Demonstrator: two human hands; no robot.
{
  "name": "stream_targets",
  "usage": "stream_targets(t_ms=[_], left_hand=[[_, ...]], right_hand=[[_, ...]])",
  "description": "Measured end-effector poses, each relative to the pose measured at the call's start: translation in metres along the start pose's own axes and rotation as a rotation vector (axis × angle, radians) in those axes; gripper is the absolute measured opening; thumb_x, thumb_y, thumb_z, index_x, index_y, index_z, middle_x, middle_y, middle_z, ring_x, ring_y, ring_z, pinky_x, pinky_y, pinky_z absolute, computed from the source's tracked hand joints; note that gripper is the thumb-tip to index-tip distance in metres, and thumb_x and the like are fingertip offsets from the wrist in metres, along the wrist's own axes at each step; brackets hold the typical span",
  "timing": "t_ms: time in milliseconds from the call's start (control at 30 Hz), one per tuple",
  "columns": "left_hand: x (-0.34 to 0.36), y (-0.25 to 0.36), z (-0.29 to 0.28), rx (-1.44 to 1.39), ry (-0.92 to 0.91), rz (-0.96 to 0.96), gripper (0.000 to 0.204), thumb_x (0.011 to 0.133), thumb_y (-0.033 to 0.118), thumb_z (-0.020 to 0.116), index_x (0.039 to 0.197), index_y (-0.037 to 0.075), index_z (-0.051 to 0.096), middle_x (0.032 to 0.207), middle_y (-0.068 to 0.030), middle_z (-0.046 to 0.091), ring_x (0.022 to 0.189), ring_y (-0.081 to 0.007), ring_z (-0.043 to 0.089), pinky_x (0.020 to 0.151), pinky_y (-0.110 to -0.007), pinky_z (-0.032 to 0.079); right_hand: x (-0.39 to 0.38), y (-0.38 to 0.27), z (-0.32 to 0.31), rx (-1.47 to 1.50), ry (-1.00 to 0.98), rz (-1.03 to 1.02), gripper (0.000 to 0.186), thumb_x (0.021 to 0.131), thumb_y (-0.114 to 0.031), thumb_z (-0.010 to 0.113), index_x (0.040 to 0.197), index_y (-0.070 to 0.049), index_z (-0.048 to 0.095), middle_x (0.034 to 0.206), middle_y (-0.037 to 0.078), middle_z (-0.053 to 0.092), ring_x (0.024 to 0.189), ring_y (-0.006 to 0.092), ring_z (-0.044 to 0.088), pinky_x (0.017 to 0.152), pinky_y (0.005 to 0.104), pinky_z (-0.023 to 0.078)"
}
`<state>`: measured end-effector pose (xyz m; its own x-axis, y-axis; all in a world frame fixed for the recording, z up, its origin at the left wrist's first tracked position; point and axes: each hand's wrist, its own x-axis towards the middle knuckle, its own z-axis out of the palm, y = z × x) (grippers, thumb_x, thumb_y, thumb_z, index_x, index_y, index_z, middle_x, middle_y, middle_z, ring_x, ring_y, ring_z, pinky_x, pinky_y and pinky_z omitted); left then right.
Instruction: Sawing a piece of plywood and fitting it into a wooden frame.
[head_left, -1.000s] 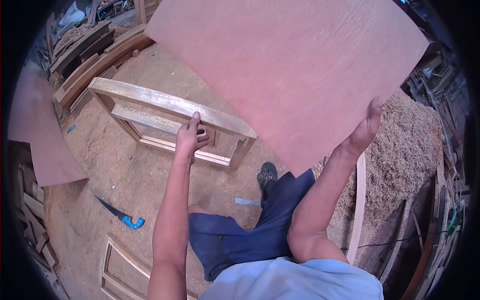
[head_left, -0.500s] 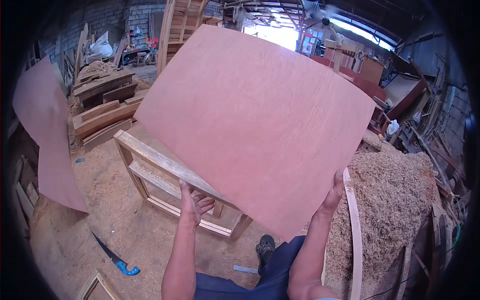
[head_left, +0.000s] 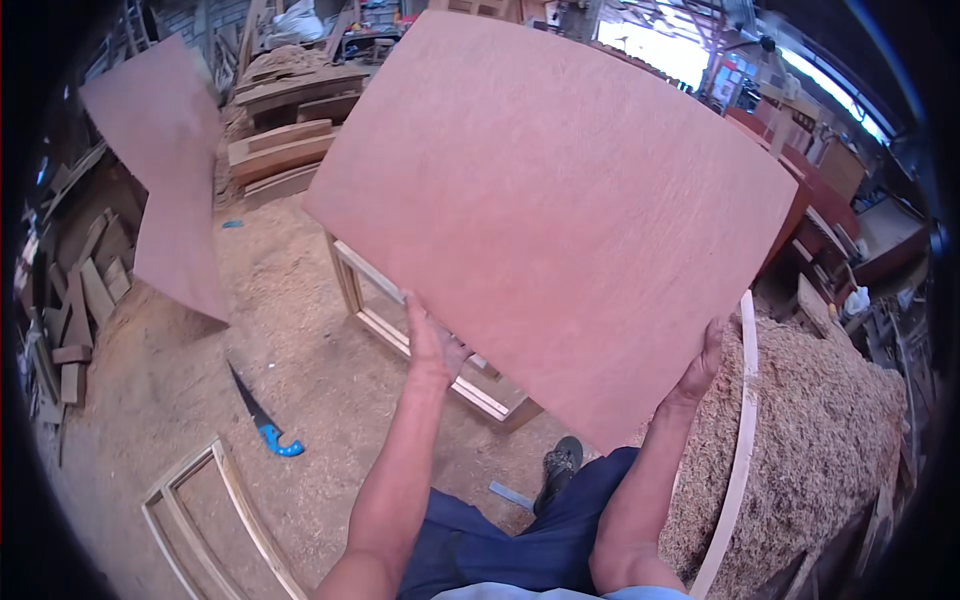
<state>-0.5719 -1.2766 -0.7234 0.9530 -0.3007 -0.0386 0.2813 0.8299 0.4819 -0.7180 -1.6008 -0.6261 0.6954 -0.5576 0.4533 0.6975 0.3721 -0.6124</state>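
I hold a large thin reddish plywood sheet (head_left: 560,210) up in front of me, tilted, filling most of the view. My left hand (head_left: 432,348) grips its lower left edge. My right hand (head_left: 700,365) grips its lower right edge. Beneath the sheet a light wooden frame (head_left: 385,320) lies on the sawdust floor, partly hidden by the sheet.
A second reddish plywood sheet (head_left: 170,170) stands at the left. A blue-handled handsaw (head_left: 262,418) lies on the floor. Another wooden frame (head_left: 215,520) lies bottom left. A sawdust heap (head_left: 820,440) and a thin wooden strip (head_left: 738,440) are at right. Stacked timber (head_left: 290,140) sits behind.
The plywood sheet has been raised and swung more upright in front of me; my view lifted from the floor toward the workshop. Both hands keep their hold on its lower edges.
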Motion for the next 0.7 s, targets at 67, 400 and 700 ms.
stream_targets(t_ms=[67, 400, 700], left_hand=[[-0.001, 0.000, 0.002, 0.046, 0.063, 0.041, 0.106, 0.098, 0.083, 0.049, 0.172, 0.011, 0.024, 0.174, -0.0160, 0.035, 0.159, -0.0400, 0.034, 0.126, -0.064, 0.032], [-0.010, 0.017, -0.048, -0.091, 0.480, 0.117, 0.094, 0.099, 0.082, 0.051, 0.167, 0.017, 0.040, 0.173, -0.0098, 0.040, 0.157, -0.0372, 0.039, 0.127, -0.063, 0.032], [-0.046, 0.028, -0.221, 0.089, 0.466, 0.370, 0.116, 0.087, 0.099, 0.040, 0.171, 0.020, 0.031, 0.172, -0.0084, 0.039, 0.155, -0.0355, 0.040, 0.127, -0.055, 0.036]], right_hand=[[-0.002, 0.007, 0.002, -0.005, -0.050, 0.056, 0.064, 0.112, -0.046, 0.056, 0.157, -0.001, 0.047, 0.148, 0.016, 0.063, 0.131, 0.0272, 0.065, 0.114, 0.0424, 0.053], [0.014, 0.050, -0.050, -0.044, -0.269, 0.247, 0.064, 0.100, -0.025, 0.074, 0.153, 0.002, 0.051, 0.142, 0.014, 0.067, 0.126, 0.0270, 0.069, 0.110, 0.0431, 0.056], [-0.024, -0.009, 0.014, -0.138, -0.558, 0.363, 0.097, 0.087, -0.043, 0.092, 0.159, 0.002, 0.044, 0.131, 0.016, 0.072, 0.116, 0.0264, 0.074, 0.096, 0.0417, 0.063]])
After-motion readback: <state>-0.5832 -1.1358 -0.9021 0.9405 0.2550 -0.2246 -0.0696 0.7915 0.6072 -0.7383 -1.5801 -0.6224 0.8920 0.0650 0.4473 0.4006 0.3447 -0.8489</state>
